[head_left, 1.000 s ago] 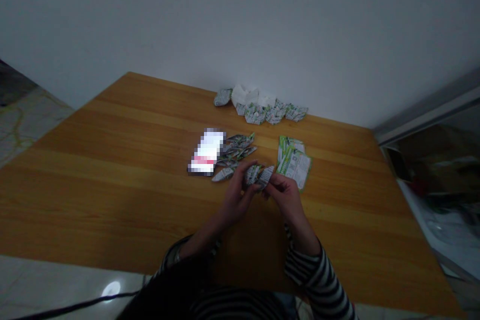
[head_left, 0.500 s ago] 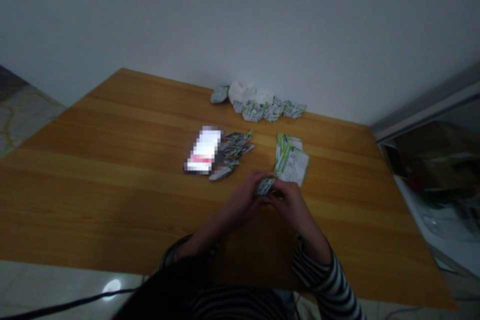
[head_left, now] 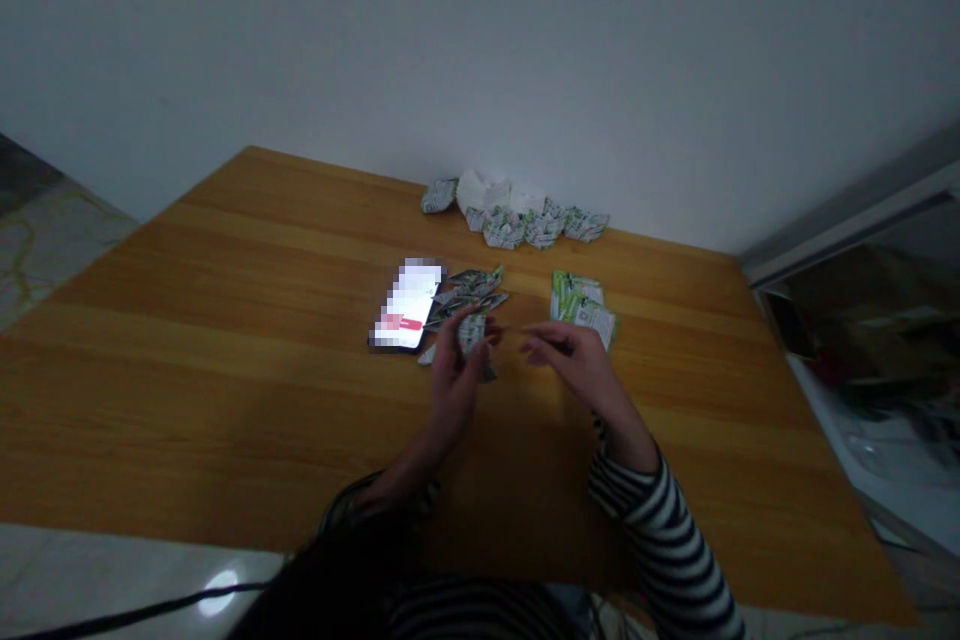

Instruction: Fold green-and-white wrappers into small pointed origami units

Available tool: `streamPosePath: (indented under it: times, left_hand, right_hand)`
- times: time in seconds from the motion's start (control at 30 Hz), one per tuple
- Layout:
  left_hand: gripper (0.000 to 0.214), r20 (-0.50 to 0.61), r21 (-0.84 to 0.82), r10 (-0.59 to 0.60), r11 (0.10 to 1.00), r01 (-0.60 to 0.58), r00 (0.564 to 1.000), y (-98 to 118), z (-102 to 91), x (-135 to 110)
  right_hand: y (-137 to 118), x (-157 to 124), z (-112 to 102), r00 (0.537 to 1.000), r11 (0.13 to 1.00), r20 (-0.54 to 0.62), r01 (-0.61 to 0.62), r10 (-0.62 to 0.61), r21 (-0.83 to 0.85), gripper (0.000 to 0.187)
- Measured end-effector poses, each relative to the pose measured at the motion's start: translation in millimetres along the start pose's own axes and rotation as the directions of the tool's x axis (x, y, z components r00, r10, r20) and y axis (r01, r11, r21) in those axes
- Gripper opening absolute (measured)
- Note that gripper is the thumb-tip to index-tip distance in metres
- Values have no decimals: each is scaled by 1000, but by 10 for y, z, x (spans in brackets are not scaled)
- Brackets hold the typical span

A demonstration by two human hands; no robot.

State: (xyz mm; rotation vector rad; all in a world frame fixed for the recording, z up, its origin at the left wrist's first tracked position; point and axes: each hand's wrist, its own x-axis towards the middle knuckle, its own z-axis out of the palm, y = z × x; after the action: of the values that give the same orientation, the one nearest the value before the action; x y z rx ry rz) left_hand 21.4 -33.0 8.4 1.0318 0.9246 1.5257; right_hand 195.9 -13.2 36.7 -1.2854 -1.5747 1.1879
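My left hand is closed around a folded piece of printed paper, its thumb on the near side and its fingers behind. My right hand is a little to the right, off the folded paper, with thumb and forefinger drawn together. What it pinches, if anything, is too small to make out. Several folded paper pieces lie just beyond my left hand. Flat green and white printed sheets lie behind my right hand, which partly covers them.
A lit phone lies left of the folded pieces. Along the wall sit crumpled or folded printed papers and white tissue-like paper. At right, a glass-fronted cabinet stands past the wooden table's edge.
My hands have come apart. The left has moved left and slightly away from me with the folded paper; the right has let go of that paper and stays on the right.
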Motion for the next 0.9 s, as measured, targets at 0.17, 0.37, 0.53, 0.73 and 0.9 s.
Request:
streamPosePath:
  times: [0.17, 0.37, 0.53, 0.73, 0.9]
  left_hand:
    - [34, -369, -58, 85, 992, -114, 926, -6, -118, 166]
    - [37, -341, -26, 95, 994, -110, 935, -2, -97, 126]
    - [36, -287, -5, 110, 993, -116, 952, 28, -57, 83]
    - [37, -149, -20, 126, 991, -130, 981, 43, -28, 51]
    - [39, -16, 19, 130, 991, -129, 991, 34, -17, 17]
  right_hand:
    - [70, 519, 72, 966, 807, -8, 210, -257, -552, 15]
    - [131, 836, 316, 933, 440, 232, 337, -275, -833, 19]
    - [159, 902, 386, 947, 386, 233, 305, -222, -871, 16]
    - [42, 679, 202, 966, 848, -131, 127, -224, -515, 12]
    - [-77, 240, 157, 1000, 994, -11, -21, 23, 108, 20]
